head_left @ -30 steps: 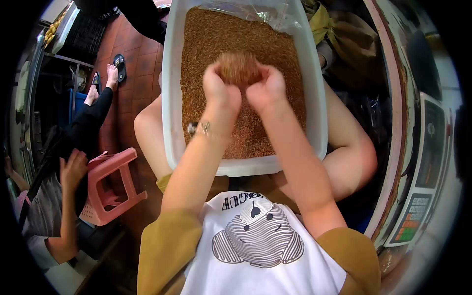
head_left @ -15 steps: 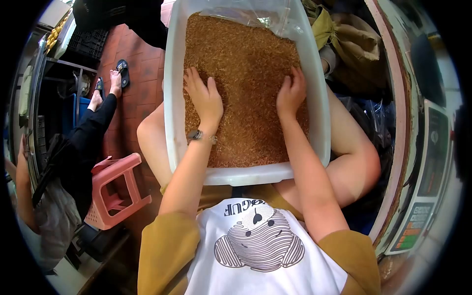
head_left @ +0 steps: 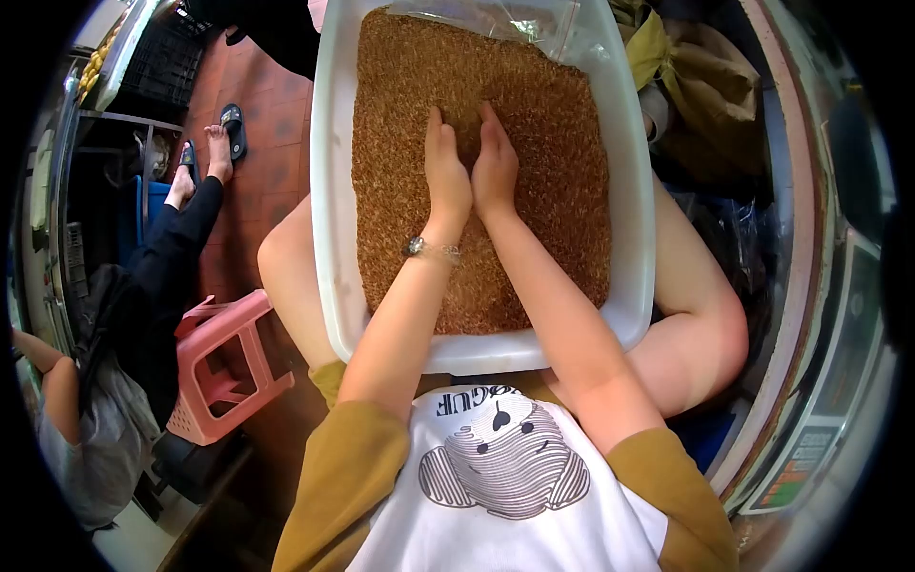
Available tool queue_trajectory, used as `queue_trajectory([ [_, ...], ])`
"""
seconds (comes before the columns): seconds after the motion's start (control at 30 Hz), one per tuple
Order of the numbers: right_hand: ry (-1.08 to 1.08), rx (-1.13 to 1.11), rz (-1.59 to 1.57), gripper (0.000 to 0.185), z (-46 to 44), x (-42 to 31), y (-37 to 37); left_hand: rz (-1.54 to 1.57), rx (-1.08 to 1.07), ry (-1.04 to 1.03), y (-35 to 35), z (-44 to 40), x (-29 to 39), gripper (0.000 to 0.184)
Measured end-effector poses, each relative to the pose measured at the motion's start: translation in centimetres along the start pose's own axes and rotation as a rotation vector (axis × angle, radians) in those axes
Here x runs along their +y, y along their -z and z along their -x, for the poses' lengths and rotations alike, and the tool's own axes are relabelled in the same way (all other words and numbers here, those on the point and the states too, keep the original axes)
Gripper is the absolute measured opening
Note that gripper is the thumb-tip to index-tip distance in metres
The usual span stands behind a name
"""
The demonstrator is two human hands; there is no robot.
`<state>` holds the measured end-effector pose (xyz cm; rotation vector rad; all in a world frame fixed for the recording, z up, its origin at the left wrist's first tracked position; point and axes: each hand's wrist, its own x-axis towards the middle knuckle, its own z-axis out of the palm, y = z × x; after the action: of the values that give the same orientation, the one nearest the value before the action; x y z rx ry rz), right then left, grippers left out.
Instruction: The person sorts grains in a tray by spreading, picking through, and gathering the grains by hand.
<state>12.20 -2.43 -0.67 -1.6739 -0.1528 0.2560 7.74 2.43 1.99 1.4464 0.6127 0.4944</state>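
Head camera: left hand [head_left: 450, 179] and right hand [head_left: 495, 173], heels together, rest in grain [head_left: 558, 172] lying around and ahead of both equally; fingers [head_left: 438, 143] straight, held close. Tub [head_left: 629, 229] lies lengthwise ahead.

The grains [head_left: 558, 210] look rough and matt, the tub [head_left: 481, 358] smooth plastic (the bag [head_left: 555, 30], glossy film).

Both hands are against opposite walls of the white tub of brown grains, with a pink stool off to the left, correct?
No: the head view shows the left hand and right hand close together near the middle of the brown grains in the white tub. The pink stool is to the left.
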Motion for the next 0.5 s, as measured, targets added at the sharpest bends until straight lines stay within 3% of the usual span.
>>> queue_trajectory([
  [0.1, -0.250, -0.014, -0.500, 0.050, 0.2, -1.7, -0.4, 0.628, 0.068, 0.339, -0.2, -0.4, 1.1, 0.052],
  [0.13, -0.340, -0.006, -0.638, 0.047, 0.4, -2.8, -0.5, 0.707, 0.106, 0.366, -0.2, -0.4, 1.8, 0.052],
  [0.23, -0.327, -0.023, -0.901, 0.042, 0.0, -5.1, -0.8, 0.943, 0.218, 0.439, -0.2, -0.6, 4.6, 0.051],
  [0.27, -0.249, -0.004, -0.820, 0.041, -0.1, -6.4, -0.4, 0.944, 0.178, 0.380, 0.1, -0.7, 5.8, 0.053],
  [0.37, -0.048, 0.081, -0.658, 0.040, -0.9, -8.9, 2.9, 0.421, 0.173, -0.076, 2.8, -1.6, 6.3, 0.053],
  [0.4, 0.054, 0.162, -0.651, 0.043, -1.8, -8.2, 4.0, 0.418, 0.218, -0.080, 3.7, -2.2, 5.7, 0.053],
  [0.5, -0.022, 0.173, -0.318, 0.047, -3.2, -6.8, 8.4, 0.370, 0.297, -0.054, 6.0, -3.7, 3.6, 0.052],
])
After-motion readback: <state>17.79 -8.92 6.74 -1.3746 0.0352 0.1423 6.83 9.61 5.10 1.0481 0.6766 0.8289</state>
